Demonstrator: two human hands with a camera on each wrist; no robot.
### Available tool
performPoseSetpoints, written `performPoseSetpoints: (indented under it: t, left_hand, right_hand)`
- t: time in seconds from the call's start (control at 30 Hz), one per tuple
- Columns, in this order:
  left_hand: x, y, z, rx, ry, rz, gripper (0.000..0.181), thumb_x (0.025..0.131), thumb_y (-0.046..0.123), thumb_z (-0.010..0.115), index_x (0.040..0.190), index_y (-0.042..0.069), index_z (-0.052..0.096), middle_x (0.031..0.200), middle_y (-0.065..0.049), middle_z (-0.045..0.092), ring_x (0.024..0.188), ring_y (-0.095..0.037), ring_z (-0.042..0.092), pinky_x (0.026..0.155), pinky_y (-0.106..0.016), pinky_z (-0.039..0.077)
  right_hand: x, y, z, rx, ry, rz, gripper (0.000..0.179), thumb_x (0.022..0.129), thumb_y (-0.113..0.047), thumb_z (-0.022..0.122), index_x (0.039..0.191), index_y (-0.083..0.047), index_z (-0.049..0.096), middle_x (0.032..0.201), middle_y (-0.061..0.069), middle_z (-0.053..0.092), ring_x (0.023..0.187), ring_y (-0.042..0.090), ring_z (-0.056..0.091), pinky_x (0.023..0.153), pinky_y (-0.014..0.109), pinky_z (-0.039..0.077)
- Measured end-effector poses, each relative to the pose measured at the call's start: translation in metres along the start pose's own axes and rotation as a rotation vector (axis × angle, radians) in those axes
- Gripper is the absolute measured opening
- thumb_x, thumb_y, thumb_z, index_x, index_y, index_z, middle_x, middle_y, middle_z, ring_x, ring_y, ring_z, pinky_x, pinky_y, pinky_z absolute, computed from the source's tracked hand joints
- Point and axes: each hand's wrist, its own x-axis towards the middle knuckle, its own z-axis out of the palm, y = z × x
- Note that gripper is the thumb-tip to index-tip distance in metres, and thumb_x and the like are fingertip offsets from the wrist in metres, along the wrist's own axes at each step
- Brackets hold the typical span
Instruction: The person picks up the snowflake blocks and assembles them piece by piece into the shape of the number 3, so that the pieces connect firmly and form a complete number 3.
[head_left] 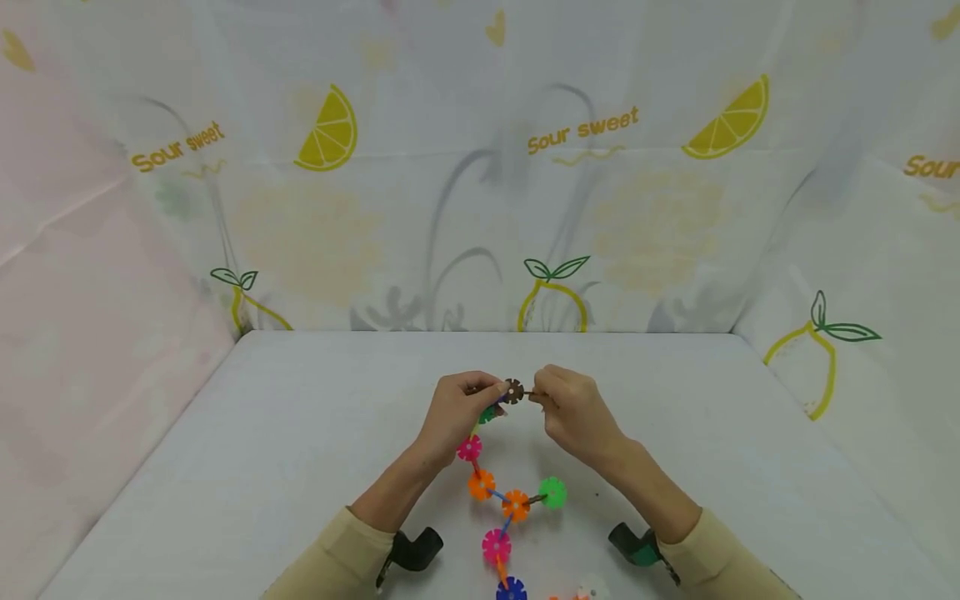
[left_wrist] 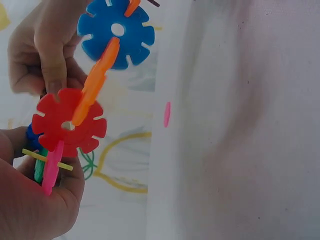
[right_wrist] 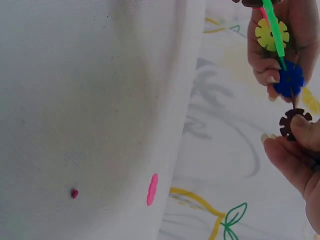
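A chain of slotted plastic snowflake discs hangs from my left hand [head_left: 459, 415], which pinches it near its top end. A blue disc [right_wrist: 289, 79] lies at those fingertips, with a brown disc [head_left: 513, 391] facing the camera beyond the thumb. Facing it, my right hand [head_left: 579, 412] pinches another brown disc [right_wrist: 295, 124] between thumb and fingers; a thin brown link joins it to the blue one. Lower on the chain come a red disc [left_wrist: 69, 122], an orange disc [head_left: 482, 485] and a green disc [head_left: 553, 492] on a side branch.
The chain runs down the white table [head_left: 300, 433] toward the near edge, past a pink disc [head_left: 497, 547] to a dark blue disc [head_left: 512, 590]. Several loose pieces [head_left: 592, 588] lie at the bottom edge. Black wrist mounts [head_left: 417, 550] flank the chain. A lemon-print cloth [head_left: 450, 167] surrounds the table.
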Motion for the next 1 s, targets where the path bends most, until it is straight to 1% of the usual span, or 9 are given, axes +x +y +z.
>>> performPoseSetpoints:
  t: [0.17,0.3,0.4,0.47,0.53,0.63,0.73,0.8,1.0]
  left_hand:
    - [0.0,0.005,0.0,0.012,-0.018,0.008,0.017,0.093,0.02,0.068,0.093,0.005,0.075,0.09,-0.009,0.073,0.076,-0.018,0.068,0.078,-0.033,0.06]
    - [0.002,0.007,-0.006,0.011,-0.028,-0.006,0.018,0.093,0.021,0.068,0.094,0.004,0.074,0.093,-0.015,0.073,0.078,-0.024,0.069,0.077,-0.031,0.059]
    - [0.004,0.008,-0.01,0.019,-0.051,-0.03,0.019,0.094,0.022,0.068,0.096,0.004,0.073,0.096,-0.017,0.073,0.082,-0.03,0.07,0.077,-0.031,0.059]
    - [0.005,0.009,-0.011,0.028,-0.073,-0.049,0.02,0.094,0.023,0.067,0.098,0.005,0.074,0.097,-0.014,0.073,0.086,-0.033,0.07,0.078,-0.031,0.059]
    - [0.007,0.009,-0.012,0.032,-0.098,-0.064,0.02,0.094,0.024,0.067,0.101,0.006,0.074,0.098,-0.01,0.074,0.087,-0.031,0.071,0.078,-0.03,0.059]
    - [0.008,0.009,-0.014,0.05,-0.128,-0.073,0.023,0.094,0.028,0.068,0.104,0.008,0.075,0.1,-0.006,0.075,0.084,-0.026,0.071,0.078,-0.028,0.058]
    - [0.009,0.009,-0.016,0.063,-0.125,-0.069,0.024,0.093,0.03,0.07,0.102,0.009,0.075,0.098,-0.006,0.075,0.081,-0.023,0.07,0.076,-0.028,0.057]
    - [0.01,0.008,-0.016,0.059,-0.115,-0.065,0.024,0.092,0.03,0.07,0.101,0.009,0.075,0.097,-0.006,0.074,0.081,-0.026,0.07,0.075,-0.028,0.056]
    - [0.012,0.007,-0.017,0.029,-0.103,-0.071,0.023,0.093,0.029,0.07,0.101,0.008,0.074,0.097,-0.007,0.073,0.084,-0.027,0.072,0.075,-0.028,0.058]
  right_hand:
    - [-0.002,-0.001,0.001,0.017,0.021,0.03,0.034,0.074,0.013,0.076,0.07,-0.007,0.048,0.063,0.0,0.047,0.057,0.007,0.045,0.053,0.013,0.042]
    - [0.0,-0.001,-0.001,0.063,0.01,0.085,0.027,0.077,0.009,0.077,0.072,-0.007,0.055,0.067,0.001,0.055,0.059,0.007,0.052,0.055,0.012,0.045]
    - [0.004,-0.001,-0.005,0.117,-0.044,0.147,0.02,0.08,0.006,0.077,0.077,-0.007,0.061,0.073,0.0,0.062,0.063,0.007,0.055,0.059,0.016,0.049]
    - [0.006,0.0,-0.009,0.152,-0.087,0.193,0.017,0.081,0.005,0.076,0.08,-0.007,0.065,0.077,0.0,0.066,0.067,0.007,0.058,0.062,0.019,0.052]
    - [0.007,0.001,-0.012,0.191,-0.125,0.233,0.015,0.082,0.005,0.075,0.083,-0.008,0.067,0.08,0.001,0.069,0.071,0.008,0.062,0.065,0.022,0.055]
    - [0.01,0.004,-0.015,0.235,-0.179,0.261,0.012,0.084,0.004,0.074,0.087,-0.007,0.07,0.085,0.004,0.072,0.077,0.011,0.067,0.07,0.024,0.058]
    - [0.012,0.008,-0.018,0.263,-0.23,0.3,0.01,0.085,0.003,0.072,0.091,-0.005,0.071,0.088,0.008,0.073,0.079,0.013,0.069,0.073,0.025,0.059]
    - [0.013,0.012,-0.02,0.266,-0.258,0.344,0.011,0.085,0.004,0.072,0.092,-0.004,0.072,0.089,0.009,0.073,0.08,0.014,0.069,0.073,0.026,0.059]
    - [0.01,0.023,-0.021,0.235,-0.331,0.478,0.014,0.087,0.002,0.071,0.099,-0.006,0.072,0.088,0.005,0.072,0.079,0.012,0.067,0.076,0.03,0.059]
